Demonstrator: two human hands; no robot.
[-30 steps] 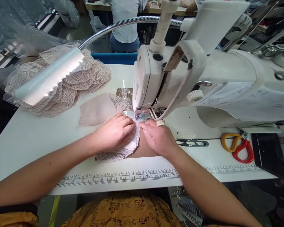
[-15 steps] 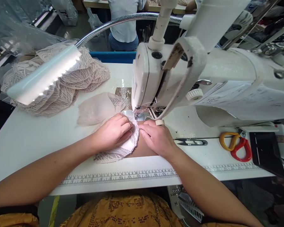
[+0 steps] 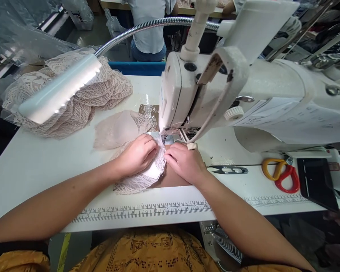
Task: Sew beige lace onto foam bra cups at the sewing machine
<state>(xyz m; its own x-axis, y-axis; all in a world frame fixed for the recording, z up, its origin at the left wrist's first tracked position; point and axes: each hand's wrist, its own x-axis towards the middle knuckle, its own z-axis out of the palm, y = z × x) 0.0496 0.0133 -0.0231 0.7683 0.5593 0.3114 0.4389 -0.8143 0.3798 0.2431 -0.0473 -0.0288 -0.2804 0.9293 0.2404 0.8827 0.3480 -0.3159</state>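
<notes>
Counts: one lace piece (image 3: 151, 174), one sewing machine (image 3: 172, 100), one scissors (image 3: 279, 170)
Lace position: lay under left hand (image 3: 138, 155), edge by fingertips of right hand (image 3: 187, 162)
Fingers: both sets curled; couldn't tell if pinching

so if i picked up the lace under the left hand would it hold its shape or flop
The lace would probably flop at the edges, where it looks like thin openwork. That open pattern also suggests it is light for its size. Its ragged rim beside the right hand might fray or snag if tugged.
</notes>
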